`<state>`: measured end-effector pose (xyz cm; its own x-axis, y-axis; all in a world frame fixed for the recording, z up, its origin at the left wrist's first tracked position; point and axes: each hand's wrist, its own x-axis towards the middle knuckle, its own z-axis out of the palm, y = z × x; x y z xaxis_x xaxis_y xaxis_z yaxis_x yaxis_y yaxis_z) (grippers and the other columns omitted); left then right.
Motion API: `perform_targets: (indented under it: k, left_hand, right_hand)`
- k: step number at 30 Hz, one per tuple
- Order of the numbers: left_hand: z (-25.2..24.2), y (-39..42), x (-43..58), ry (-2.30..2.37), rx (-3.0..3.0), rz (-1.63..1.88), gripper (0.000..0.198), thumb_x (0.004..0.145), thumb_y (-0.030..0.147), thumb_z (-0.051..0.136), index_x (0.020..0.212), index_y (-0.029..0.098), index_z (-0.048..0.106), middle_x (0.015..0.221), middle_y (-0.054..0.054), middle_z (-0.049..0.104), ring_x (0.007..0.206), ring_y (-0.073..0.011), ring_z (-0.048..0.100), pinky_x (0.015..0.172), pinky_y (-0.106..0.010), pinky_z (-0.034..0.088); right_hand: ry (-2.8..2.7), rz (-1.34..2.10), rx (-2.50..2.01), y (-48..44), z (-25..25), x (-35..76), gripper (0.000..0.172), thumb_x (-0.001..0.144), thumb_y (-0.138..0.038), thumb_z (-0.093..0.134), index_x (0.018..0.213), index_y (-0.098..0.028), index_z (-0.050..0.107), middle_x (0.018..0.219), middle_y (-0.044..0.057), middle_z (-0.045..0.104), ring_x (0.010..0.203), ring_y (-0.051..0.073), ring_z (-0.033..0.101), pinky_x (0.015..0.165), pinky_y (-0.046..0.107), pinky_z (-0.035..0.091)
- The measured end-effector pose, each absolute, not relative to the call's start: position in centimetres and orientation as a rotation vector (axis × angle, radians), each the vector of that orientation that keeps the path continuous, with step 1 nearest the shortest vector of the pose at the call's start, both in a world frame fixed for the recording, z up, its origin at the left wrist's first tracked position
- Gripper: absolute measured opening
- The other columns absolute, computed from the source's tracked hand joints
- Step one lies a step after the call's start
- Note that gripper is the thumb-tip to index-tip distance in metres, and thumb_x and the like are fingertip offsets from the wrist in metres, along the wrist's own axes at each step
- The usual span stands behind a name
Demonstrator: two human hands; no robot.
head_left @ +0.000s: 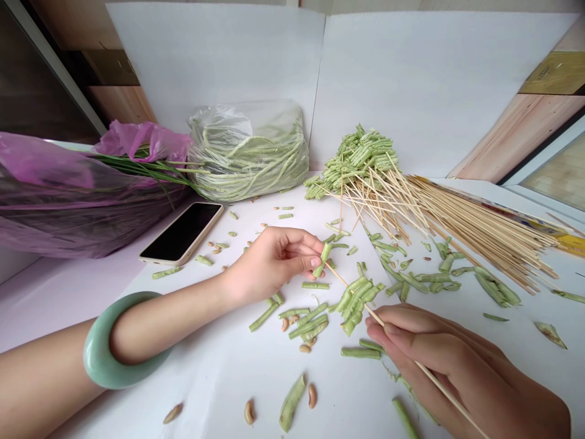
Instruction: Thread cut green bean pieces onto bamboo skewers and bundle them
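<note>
Jade-green bangle (pixel 107 350) rings our left forearm. Our left hand (pixel 269 262) pinches a bean piece (pixel 325 255) between thumb and fingers at the tip of the bamboo skewer (pixel 375 316). Threaded beans (pixel 356 299) sit mid-shaft, and our right hand (pixel 457 366) clasps the shaft. Behind lie a purple bag (pixel 55 189), phone (pixel 183 233), clear bean bag (pixel 249 149), loaded skewers (pixel 361 158) and bare sticks (pixel 479 225). Scraps litter the white tabletop (pixel 228 378), which is backed by white panels (pixel 411 73).
</note>
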<state>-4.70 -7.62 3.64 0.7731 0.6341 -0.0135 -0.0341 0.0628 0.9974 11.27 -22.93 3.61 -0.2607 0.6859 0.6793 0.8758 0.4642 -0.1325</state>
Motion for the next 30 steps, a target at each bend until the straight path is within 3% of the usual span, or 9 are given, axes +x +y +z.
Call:
perform_targets:
  k: [12,15,20,30]
  left_hand:
    - [3.3,-8.3,-5.0,0.475,1.629,0.639,0.005,0.076,0.009,0.067,0.080,0.010,0.069,0.069,-0.001,0.070,0.062,-0.0084,0.062,0.063,-0.017,0.052]
    - [3.5,-8.8,-5.0,0.510,1.634,0.663,0.004,0.076,0.009,0.066,0.078,0.009,0.070,0.068,-0.002,0.069,0.060,-0.0085,0.061,0.061,-0.017,0.052]
    - [3.5,-9.3,-4.9,0.573,1.648,0.656,0.007,0.077,0.009,0.065,0.080,0.010,0.071,0.070,-0.002,0.070,0.061,-0.0087,0.062,0.062,-0.017,0.052]
    - [3.0,-10.0,-4.9,0.634,1.678,0.610,0.018,0.081,0.018,0.060,0.093,0.009,0.071,0.076,-0.006,0.069,0.068,-0.0142,0.062,0.067,-0.025,0.053]
  right_hand:
    - [-2.039,-0.261,-1.227,-23.3,3.0,11.4,0.027,0.089,-0.001,0.040,0.075,-0.024,0.035,0.062,-0.006,0.047,0.065,0.008,0.057,0.053,0.014,0.045]
    - [-2.034,-0.281,-1.243,-23.6,2.9,11.3,0.024,0.088,-0.002,0.042,0.076,-0.023,0.038,0.068,-0.004,0.053,0.066,0.008,0.058,0.054,0.015,0.047]
    - [-2.049,-0.278,-1.272,-24.2,2.7,11.2,0.016,0.086,-0.003,0.045,0.084,-0.019,0.047,0.089,0.003,0.062,0.076,0.010,0.062,0.072,0.014,0.051]
    - [-2.021,-0.300,-1.272,-24.0,2.7,11.0,0.019,0.085,-0.001,0.041,0.088,-0.018,0.049,0.083,0.003,0.061,0.075,0.010,0.062,0.071,0.014,0.052]
